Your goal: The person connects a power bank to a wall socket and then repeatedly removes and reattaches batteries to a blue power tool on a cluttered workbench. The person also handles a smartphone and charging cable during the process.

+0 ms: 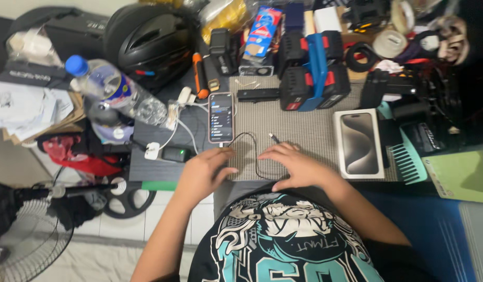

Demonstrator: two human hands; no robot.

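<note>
My left hand (205, 171) rests on the grey woven mat (304, 125), fingertips just below a lit smartphone (221, 117) lying flat. A thin black cable (254, 151) runs from the phone's lower end, loops between my hands and ends in a free plug (274, 138). My right hand (293, 166) lies palm down on the mat, fingers spread, just under that plug and over part of the loop. Neither hand grips anything.
A white phone box (359, 143) lies right of my right hand. Black-and-red tool batteries (309, 75), a black helmet (150, 39), a plastic water bottle (113, 89), a white charger (152, 151), a teal comb (408, 159) and a floor fan (22, 230) crowd around.
</note>
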